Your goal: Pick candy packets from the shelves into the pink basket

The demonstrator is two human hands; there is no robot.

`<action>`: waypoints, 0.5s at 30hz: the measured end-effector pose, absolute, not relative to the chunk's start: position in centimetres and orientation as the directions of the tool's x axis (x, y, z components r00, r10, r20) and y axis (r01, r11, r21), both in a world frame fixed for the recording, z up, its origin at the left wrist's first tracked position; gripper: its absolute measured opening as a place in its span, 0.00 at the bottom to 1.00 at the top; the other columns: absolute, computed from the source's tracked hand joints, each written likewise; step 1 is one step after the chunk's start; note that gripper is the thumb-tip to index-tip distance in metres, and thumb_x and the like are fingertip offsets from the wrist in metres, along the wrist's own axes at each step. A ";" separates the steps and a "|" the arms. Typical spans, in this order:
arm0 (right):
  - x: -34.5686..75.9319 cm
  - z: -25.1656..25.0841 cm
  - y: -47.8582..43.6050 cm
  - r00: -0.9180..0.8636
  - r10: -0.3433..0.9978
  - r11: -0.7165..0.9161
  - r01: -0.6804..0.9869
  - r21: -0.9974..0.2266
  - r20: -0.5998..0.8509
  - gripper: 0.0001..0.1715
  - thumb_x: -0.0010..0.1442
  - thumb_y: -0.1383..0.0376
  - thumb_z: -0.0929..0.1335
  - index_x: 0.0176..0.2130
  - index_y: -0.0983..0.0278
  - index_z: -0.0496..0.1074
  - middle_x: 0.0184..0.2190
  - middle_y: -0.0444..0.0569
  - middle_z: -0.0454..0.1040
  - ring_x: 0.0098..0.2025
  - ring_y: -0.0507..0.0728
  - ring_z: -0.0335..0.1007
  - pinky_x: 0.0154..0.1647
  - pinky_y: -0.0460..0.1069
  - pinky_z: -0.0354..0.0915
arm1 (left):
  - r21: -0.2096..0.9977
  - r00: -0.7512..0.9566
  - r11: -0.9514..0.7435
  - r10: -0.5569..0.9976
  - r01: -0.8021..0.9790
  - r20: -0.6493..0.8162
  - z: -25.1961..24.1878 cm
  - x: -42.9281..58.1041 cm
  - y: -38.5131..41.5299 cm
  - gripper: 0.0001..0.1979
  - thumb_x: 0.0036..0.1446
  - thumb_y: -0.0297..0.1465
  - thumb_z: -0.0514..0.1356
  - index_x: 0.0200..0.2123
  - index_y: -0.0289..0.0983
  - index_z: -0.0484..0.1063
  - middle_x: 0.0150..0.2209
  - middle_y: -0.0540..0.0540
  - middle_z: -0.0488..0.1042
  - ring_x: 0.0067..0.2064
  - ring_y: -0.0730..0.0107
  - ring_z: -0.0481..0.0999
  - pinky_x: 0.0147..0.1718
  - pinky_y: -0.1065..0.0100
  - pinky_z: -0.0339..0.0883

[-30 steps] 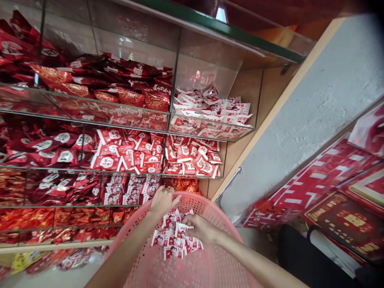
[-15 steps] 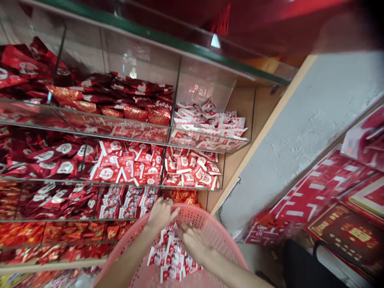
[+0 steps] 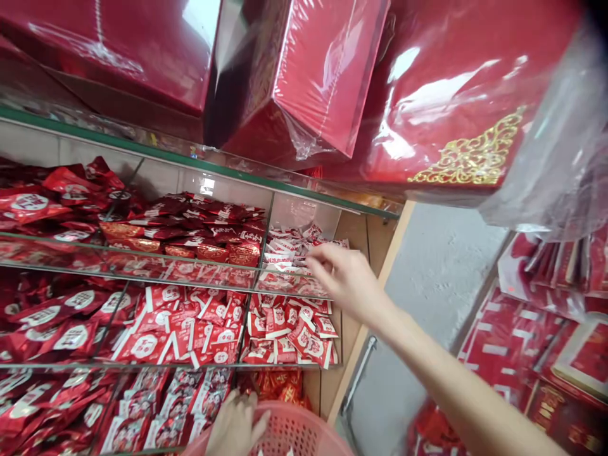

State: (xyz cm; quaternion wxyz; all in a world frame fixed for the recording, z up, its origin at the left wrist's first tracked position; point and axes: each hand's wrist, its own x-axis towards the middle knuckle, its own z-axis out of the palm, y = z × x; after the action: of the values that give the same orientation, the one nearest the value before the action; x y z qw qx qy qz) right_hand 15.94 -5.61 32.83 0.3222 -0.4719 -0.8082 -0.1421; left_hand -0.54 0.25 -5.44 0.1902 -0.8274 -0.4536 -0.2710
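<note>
My right hand [image 3: 344, 278] reaches up into the top right glass compartment, its fingers stretched out over a pile of small white-and-red packets [image 3: 285, 250]. I see nothing between the fingers. At the bottom edge my left hand [image 3: 235, 425] grips the far rim of a pink plastic basket [image 3: 304, 423]. Most of the basket is cut off by the frame, so what lies in it is out of sight.
Glass-fronted shelves [image 3: 142, 266] hold several compartments of red sweet packets [image 3: 289, 326]. Large red boxes wrapped in plastic [image 3: 323, 76] stand on top. A grey wall [image 3: 437, 278] runs down the right, with more red boxes [image 3: 522, 342] beyond it.
My right hand has left the packets in the basket and risen to the top right compartment. The view has tilted up. My left hand stays on the basket rim.
</note>
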 end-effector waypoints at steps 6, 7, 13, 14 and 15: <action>19.7 37.4 3.4 -0.204 0.806 0.195 0.978 0.075 0.556 0.17 0.62 0.70 0.58 0.47 0.65 0.70 0.46 0.53 0.73 0.49 0.59 0.68 0.47 0.50 0.61 | -0.062 0.404 -0.491 0.631 0.869 0.662 -5.4 -0.3 0.5 0.15 0.59 0.36 0.49 0.38 0.37 0.73 0.33 0.44 0.79 0.34 0.63 0.77 0.45 0.58 0.66; 20.0 37.5 4.5 -0.184 0.826 0.158 0.983 0.094 0.533 0.18 0.62 0.69 0.58 0.48 0.67 0.69 0.47 0.55 0.73 0.49 0.60 0.68 0.47 0.50 0.61 | -0.036 0.380 -0.483 0.639 0.875 0.669 -5.5 -0.2 0.7 0.15 0.58 0.36 0.49 0.37 0.37 0.73 0.31 0.44 0.79 0.34 0.62 0.77 0.44 0.58 0.67; 19.8 38.0 7.6 -0.344 0.799 0.248 0.936 0.250 0.494 0.25 0.58 0.76 0.58 0.52 0.64 0.67 0.56 0.50 0.66 0.57 0.57 0.59 0.56 0.49 0.56 | 0.040 0.382 -0.522 0.672 0.852 0.634 -6.9 -0.3 1.9 0.16 0.55 0.40 0.50 0.41 0.48 0.75 0.35 0.45 0.80 0.36 0.54 0.78 0.43 0.49 0.70; 19.6 38.1 7.8 -0.397 0.790 0.287 0.913 0.290 0.467 0.27 0.56 0.78 0.59 0.53 0.63 0.67 0.56 0.48 0.65 0.58 0.57 0.57 0.57 0.49 0.55 | 0.046 0.390 -0.531 0.676 0.846 0.625 -7.2 -0.5 2.0 0.16 0.54 0.40 0.51 0.42 0.49 0.74 0.36 0.45 0.80 0.38 0.53 0.78 0.44 0.47 0.70; 19.5 38.3 7.9 -0.424 0.793 0.305 0.898 0.317 0.437 0.29 0.54 0.79 0.59 0.53 0.62 0.67 0.56 0.47 0.66 0.58 0.57 0.57 0.57 0.49 0.54 | 0.052 0.394 -0.536 0.679 0.843 0.620 -7.5 -0.6 2.1 0.16 0.54 0.39 0.51 0.43 0.50 0.74 0.36 0.45 0.80 0.38 0.53 0.78 0.44 0.47 0.70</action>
State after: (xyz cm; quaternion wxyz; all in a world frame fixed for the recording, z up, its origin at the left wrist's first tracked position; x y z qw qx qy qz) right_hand 19.48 7.94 38.26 0.0997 -0.5272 -0.8017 -0.2633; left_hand -0.57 2.13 -7.46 0.1363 -0.8235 -0.4619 -0.2998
